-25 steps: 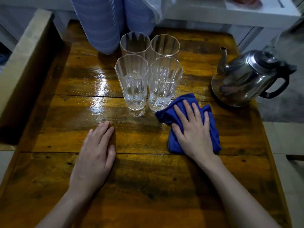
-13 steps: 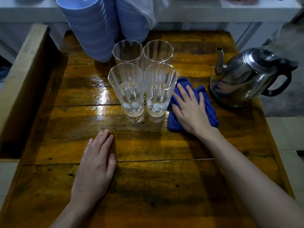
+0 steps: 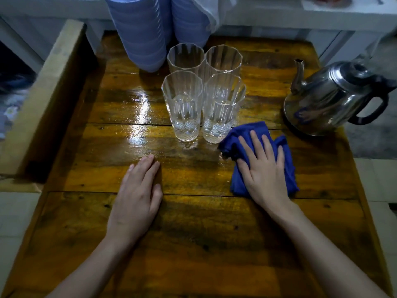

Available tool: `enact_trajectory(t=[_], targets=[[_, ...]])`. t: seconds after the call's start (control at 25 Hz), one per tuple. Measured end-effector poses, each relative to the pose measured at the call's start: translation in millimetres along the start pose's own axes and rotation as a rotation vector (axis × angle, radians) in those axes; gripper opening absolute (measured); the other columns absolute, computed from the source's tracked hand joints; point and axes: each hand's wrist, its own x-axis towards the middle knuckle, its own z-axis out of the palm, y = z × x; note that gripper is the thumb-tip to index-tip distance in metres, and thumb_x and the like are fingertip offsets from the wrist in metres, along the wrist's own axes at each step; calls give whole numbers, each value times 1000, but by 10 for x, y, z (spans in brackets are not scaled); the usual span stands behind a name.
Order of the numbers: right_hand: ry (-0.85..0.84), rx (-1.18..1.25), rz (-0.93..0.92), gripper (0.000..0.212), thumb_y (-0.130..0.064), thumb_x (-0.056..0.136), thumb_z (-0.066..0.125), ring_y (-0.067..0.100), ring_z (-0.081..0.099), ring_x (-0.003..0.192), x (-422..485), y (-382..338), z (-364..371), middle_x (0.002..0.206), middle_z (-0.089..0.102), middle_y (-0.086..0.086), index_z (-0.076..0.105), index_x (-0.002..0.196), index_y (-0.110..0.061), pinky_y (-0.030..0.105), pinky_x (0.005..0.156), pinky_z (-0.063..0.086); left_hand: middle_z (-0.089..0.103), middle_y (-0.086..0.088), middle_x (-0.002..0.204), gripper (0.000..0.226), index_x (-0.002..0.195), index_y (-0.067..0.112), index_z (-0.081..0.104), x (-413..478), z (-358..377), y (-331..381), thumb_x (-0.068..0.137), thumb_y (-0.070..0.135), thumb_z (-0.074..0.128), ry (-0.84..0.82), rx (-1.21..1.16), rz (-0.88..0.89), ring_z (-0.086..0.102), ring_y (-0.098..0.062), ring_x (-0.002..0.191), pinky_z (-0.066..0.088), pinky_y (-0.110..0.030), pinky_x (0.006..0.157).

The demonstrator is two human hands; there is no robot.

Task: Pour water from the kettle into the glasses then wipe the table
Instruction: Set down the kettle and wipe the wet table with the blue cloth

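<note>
Several clear ribbed glasses (image 3: 182,104) stand grouped at the middle back of the wooden table (image 3: 193,244); the two nearer ones hold some water. A steel kettle (image 3: 330,97) with a black handle sits at the right edge, spout pointing left. My right hand (image 3: 263,168) presses flat on a crumpled blue cloth (image 3: 287,166) just in front and right of the glasses. My left hand (image 3: 137,198) lies flat on the bare tabletop, fingers together, holding nothing.
Wet glossy patches (image 3: 139,117) shine on the wood left of the glasses. Stacks of blue bowls (image 3: 141,33) stand behind the glasses. A wooden ledge (image 3: 43,89) borders the left side. White cabinets (image 3: 279,20) run along the back.
My right hand has slid the blue cloth back toward me, from beside the glasses to the spot in front and right of them. My left hand has stayed put.
</note>
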Motion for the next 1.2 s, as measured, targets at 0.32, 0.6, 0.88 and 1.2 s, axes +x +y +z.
enact_trajectory(t=[0.32,0.6,0.88,1.2], targets=[[-78,-91,-110,62,-54,99,19,22,2,153,-632,-238,65,166,9,-1,19,156,-31,58,120,9,34,-4,154,50,144,11,41,-23,-12,-12,97,28,37,34,-34,22,25,-15,145,17,-37,121],[-103,-106,-271,61,-50,98,31,29,16,151,-669,-1274,314,164,20,3,25,155,-29,61,117,16,40,-8,150,50,140,7,45,6,-5,-29,92,17,42,66,-44,33,32,-19,142,20,-38,120],[-81,-39,-270,62,-48,96,37,28,17,151,-1096,-1102,272,164,22,3,28,154,-29,57,114,14,41,-8,149,49,139,8,48,20,24,-6,91,16,41,80,-46,30,35,-19,140,21,-40,120],[-73,-7,-131,60,-51,98,34,23,10,152,-1479,-388,105,165,15,-2,23,155,-35,52,118,8,37,-10,151,48,144,7,40,-1,6,20,96,10,45,45,11,38,31,-24,141,17,-40,120]])
